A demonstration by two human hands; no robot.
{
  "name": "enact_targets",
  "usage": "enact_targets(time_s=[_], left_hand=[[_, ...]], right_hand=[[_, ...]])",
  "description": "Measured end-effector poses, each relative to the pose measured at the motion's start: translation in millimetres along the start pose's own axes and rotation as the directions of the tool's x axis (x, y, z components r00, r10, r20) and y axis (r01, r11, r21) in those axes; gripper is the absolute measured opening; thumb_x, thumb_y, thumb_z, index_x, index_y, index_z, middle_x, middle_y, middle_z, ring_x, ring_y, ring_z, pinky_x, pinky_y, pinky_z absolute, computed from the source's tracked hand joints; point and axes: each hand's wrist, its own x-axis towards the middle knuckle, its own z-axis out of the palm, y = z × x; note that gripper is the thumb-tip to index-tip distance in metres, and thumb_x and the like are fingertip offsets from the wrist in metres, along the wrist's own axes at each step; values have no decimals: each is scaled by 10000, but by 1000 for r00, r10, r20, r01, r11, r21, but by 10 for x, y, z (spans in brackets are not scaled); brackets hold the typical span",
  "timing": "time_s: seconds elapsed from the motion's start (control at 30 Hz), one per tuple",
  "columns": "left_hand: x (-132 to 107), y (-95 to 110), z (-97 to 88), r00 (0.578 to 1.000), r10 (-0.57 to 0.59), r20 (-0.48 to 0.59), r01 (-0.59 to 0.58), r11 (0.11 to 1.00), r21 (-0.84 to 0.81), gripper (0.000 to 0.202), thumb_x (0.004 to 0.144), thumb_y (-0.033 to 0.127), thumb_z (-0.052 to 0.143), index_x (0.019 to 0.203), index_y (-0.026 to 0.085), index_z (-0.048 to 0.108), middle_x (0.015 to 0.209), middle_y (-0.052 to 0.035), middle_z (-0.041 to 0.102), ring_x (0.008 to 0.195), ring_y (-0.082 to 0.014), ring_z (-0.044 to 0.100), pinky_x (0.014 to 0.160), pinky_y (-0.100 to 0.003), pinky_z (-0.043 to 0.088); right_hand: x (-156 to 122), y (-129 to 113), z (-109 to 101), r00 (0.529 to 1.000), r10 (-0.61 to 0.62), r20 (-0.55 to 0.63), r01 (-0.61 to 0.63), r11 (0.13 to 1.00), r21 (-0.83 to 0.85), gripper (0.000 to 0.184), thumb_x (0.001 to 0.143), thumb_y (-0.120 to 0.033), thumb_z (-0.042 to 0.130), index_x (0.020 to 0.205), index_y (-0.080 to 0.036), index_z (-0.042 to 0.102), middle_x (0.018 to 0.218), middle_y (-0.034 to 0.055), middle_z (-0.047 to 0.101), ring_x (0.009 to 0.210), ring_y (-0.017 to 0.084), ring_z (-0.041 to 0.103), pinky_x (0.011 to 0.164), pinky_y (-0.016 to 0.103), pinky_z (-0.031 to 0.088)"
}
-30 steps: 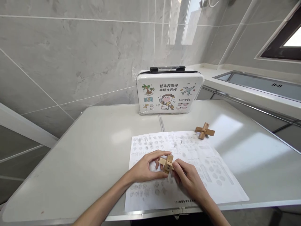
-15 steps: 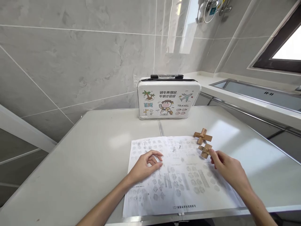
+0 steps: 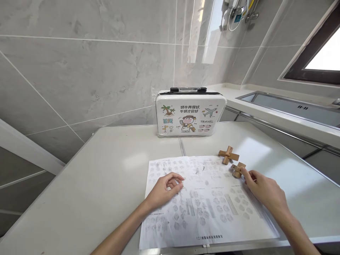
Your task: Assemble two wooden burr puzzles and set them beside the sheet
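My right hand (image 3: pixel 261 186) pinches the near end of a small cross-shaped wooden puzzle piece (image 3: pixel 238 169) between thumb and fingers. This piece is by the right edge of a printed instruction sheet (image 3: pixel 191 226). Just beyond it lies a second wooden cross puzzle piece (image 3: pixel 228 155), apart from my hand. My left hand (image 3: pixel 166 191) rests on the sheet's left half, fingers loosely curved and thumb apart, with nothing between them. Rows of small grey diagrams and text cover the paper, which appears upside down from here.
A white cartoon-printed case (image 3: pixel 190 118) with a black handle stands upright at the back of the white table (image 3: pixel 106 170). Behind it rises a grey tiled wall (image 3: pixel 106 71). To the right runs a counter with a sink (image 3: pixel 287 106).
My right hand has shifted a little right with the held wooden puzzle piece, away from the other cross. My left hand stays on the sheet. The view has tilted slightly.
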Motion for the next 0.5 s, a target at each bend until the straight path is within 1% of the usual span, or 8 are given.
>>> enact_targets(time_s=[0.1, 0.17, 0.2, 0.27, 0.33, 0.4, 0.47, 0.5], left_hand=[[0, -5, 0, 1000, 2, 3, -2, 1000, -1, 324, 955, 467, 671, 1147, 208, 700, 810, -19, 659, 796, -184, 644, 839, -329, 500], [2, -10, 0, 1000, 4, 3, -4, 1000, 3, 323, 957, 470, 669, 1141, 206, 700, 810, -20, 660, 796, -183, 644, 817, -322, 500], [3, -14, -1, 1000, 2, 2, -2, 1000, 7, 322, 961, 472, 665, 1139, 206, 699, 811, -22, 662, 801, -184, 645, 811, -320, 500], [9, -19, -5, 1000, -4, 2, 4, 1000, 16, 322, 968, 477, 654, 1141, 208, 697, 825, -26, 669, 817, -187, 649, 811, -321, 504], [20, -23, -11, 1000, -14, 6, 14, 1000, 15, 329, 972, 483, 650, 1143, 206, 693, 855, -34, 677, 820, -186, 652, 823, -329, 511], [32, -25, -21, 1000, -27, 10, 27, 1000, 2, 340, 971, 489, 650, 1146, 199, 687, 878, -41, 678, 807, -180, 649, 826, -335, 519], [41, -25, -30, 999, -36, 10, 36, 999, -10, 347, 972, 493, 649, 1144, 194, 681, 887, -46, 676, 794, -174, 642, 820, -334, 524], [45, -24, -33, 999, -37, 8, 37, 999, -13, 348, 972, 495, 649, 1141, 193, 680, 885, -46, 674, 789, -172, 639, 814, -331, 525]], right_hand=[[-76, 77, -1, 1000, -6, -18, 6, 1000, 30, 626, 932, -767, 389, 689, -264, 673, 707, 126, 738, 660, 332, 680, 543, 371, 408], [-196, 103, 9, 1000, 8, -21, -6, 998, 66, 640, 926, -785, 399, 638, -268, 641, 658, 113, 719, 620, 318, 668, 535, 366, 412], [-282, 100, 25, 1000, 7, -10, -6, 995, 104, 637, 922, -788, 411, 620, -269, 626, 643, 99, 711, 608, 304, 662, 539, 359, 419], [-498, 50, 85, 999, -52, 14, 46, 967, 250, 633, 929, -784, 424, 611, -267, 605, 599, 61, 676, 584, 259, 642, 578, 341, 452], [-747, -47, 175, 986, -161, 30, 134, 897, 422, 632, 929, -786, 452, 600, -259, 568, 529, 25, 605, 534, 217, 583, 579, 316, 458], [-980, -160, 269, 967, -248, 54, 172, 797, 579, 623, 952, -762, 467, 616, -247, 564, 519, 7, 566, 516, 187, 533, 563, 290, 452], [-1152, -253, 337, 961, -271, 59, 160, 716, 680, 618, 971, -739, 475, 617, -238, 553, 528, 4, 549, 512, 171, 509, 547, 275, 444], [-1208, -284, 358, 962, -268, 53, 154, 694, 703, 615, 975, -731, 484, 616, -236, 553, 535, 4, 543, 518, 169, 511, 548, 272, 447]])
